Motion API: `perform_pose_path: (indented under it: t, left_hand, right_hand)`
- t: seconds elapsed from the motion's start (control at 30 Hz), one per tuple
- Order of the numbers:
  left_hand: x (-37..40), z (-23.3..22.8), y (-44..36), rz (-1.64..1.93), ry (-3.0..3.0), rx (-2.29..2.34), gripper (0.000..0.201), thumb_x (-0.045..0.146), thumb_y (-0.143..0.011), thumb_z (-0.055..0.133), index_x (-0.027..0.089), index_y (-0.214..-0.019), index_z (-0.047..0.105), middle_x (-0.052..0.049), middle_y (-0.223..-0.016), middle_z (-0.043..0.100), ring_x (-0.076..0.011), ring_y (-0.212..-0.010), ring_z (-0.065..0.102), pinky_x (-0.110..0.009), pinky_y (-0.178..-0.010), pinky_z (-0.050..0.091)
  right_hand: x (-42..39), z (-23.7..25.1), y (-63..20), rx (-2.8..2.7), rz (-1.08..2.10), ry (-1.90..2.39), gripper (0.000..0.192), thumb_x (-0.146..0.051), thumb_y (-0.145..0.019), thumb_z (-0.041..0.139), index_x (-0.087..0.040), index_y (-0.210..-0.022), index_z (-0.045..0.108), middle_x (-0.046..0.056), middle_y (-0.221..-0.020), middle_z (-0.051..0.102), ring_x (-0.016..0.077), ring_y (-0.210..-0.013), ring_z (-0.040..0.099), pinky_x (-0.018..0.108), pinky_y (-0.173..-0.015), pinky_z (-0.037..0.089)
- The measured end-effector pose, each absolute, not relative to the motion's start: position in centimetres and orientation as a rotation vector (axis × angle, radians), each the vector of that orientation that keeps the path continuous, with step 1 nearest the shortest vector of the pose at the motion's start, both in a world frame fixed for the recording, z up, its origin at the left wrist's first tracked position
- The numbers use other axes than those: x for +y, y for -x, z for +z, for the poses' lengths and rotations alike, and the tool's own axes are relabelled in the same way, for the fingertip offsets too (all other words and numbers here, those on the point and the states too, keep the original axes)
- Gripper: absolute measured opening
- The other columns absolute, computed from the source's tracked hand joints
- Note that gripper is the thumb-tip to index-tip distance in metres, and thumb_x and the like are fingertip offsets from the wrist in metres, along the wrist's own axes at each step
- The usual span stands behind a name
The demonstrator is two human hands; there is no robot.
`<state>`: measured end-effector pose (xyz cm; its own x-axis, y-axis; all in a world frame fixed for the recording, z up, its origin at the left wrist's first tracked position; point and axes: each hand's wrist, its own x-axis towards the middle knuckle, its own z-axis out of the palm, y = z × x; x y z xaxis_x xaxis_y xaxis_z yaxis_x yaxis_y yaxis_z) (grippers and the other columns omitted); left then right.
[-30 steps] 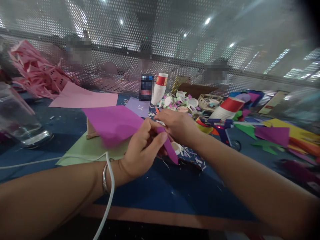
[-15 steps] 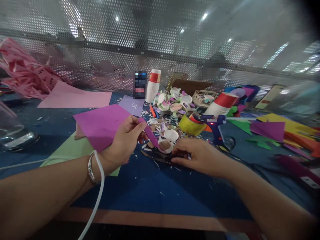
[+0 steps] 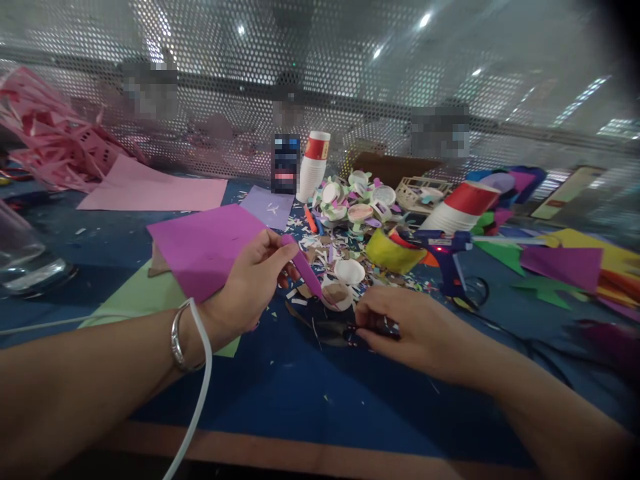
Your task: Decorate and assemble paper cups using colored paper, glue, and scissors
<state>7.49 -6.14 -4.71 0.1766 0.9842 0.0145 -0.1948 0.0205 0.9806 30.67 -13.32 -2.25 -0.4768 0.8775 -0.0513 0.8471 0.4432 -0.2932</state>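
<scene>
My left hand (image 3: 257, 273) pinches a narrow folded strip of purple paper (image 3: 304, 268) between thumb and fingers. The strip slants down to the right, its lower end beside a small white paper-cup base (image 3: 336, 295). Closed around dark, speckled handles is my right hand (image 3: 400, 327). These look like scissors (image 3: 334, 333), with blurred blades pointing left, low over the table. A second white cup base (image 3: 349, 271) lies just behind the first. Left of my left hand, a purple sheet (image 3: 200, 247) overlaps a light green sheet (image 3: 135, 293).
Paper scraps litter the blue table (image 3: 290, 400). Behind them are a pile of cut cup pieces (image 3: 357, 200), stacked paper cups (image 3: 313, 170) and a phone (image 3: 285, 163). A blue glue gun (image 3: 447, 257) stands right, its cord trailing. A clear glass vessel (image 3: 33, 260) stands left.
My right hand has drawn slightly right and down with the scissors, showing more of their dark handles. My left hand keeps the purple strip nearly in place. The view has shifted slightly.
</scene>
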Motion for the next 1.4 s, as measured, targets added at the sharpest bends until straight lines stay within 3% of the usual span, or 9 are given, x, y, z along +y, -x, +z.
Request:
perform_pose_path:
  t: [0.43,0.77,0.9,1.13,1.27,1.4]
  left_hand:
    - [-6.2,-4.8,-7.5,1.149,-1.19,0.915,0.014,0.026,-0.094,0.063,0.019,-0.086,0.056,0.003,-0.069,0.06,-0.0093,-0.062,0.056,-0.024,-0.058,0.042]
    - [-6.0,-4.9,-7.5,1.172,-1.128,0.881,0.017,0.025,-0.092,0.066,0.02,-0.082,0.054,0.003,-0.073,0.063,-0.0098,-0.064,0.057,-0.025,-0.059,0.041]
    - [-5.9,-5.0,-7.4,1.172,-1.131,0.87,0.018,0.027,-0.09,0.069,0.02,-0.082,0.055,0.003,-0.073,0.062,-0.0106,-0.066,0.057,-0.025,-0.061,0.041]
    - [-5.9,-5.2,-7.3,1.169,-1.186,0.923,0.015,0.03,-0.09,0.068,0.021,-0.084,0.058,0.002,-0.076,0.062,-0.0118,-0.069,0.054,-0.026,-0.064,0.039]
    - [-6.2,-5.0,-7.4,1.135,-1.183,0.868,0.014,0.027,-0.092,0.067,0.02,-0.085,0.057,0.002,-0.08,0.064,-0.0108,-0.07,0.054,-0.025,-0.065,0.04]
    - [-6.7,-4.7,-7.5,1.08,-1.174,0.787,0.015,0.026,-0.093,0.065,0.019,-0.087,0.054,0.0,-0.083,0.067,-0.0107,-0.07,0.06,-0.024,-0.064,0.044]
  right_hand:
    - [-13.4,-2.2,-30.4,-2.55,0.457,1.574,0.007,-0.014,-0.08,0.059,-0.019,-0.081,0.062,0.001,-0.074,0.063,0.0149,-0.066,0.057,0.028,-0.062,0.043]
    - [-14.0,-2.0,-30.3,-2.499,0.52,1.447,0.012,-0.014,-0.083,0.057,-0.019,-0.091,0.064,0.002,-0.08,0.065,0.0139,-0.067,0.059,0.027,-0.063,0.046]
    - [-13.9,-2.0,-30.4,-2.54,0.57,1.41,0.008,-0.019,-0.09,0.055,-0.019,-0.09,0.063,0.003,-0.081,0.065,0.0138,-0.067,0.057,0.027,-0.063,0.045]
    - [-13.7,-1.5,-30.6,-2.238,0.571,1.459,0.021,-0.036,-0.099,0.053,-0.021,-0.086,0.061,0.002,-0.077,0.063,0.0151,-0.07,0.058,0.028,-0.062,0.045]
    - [-13.5,-1.6,-29.9,-1.796,0.957,1.4,0.025,-0.043,-0.1,0.052,-0.021,-0.088,0.055,0.003,-0.08,0.067,0.0143,-0.062,0.062,0.027,-0.055,0.048]
    - [-13.0,-2.0,-29.1,-1.46,1.198,1.347,0.022,-0.04,-0.099,0.053,-0.022,-0.088,0.052,0.001,-0.074,0.068,0.0106,-0.049,0.058,0.023,-0.043,0.039]
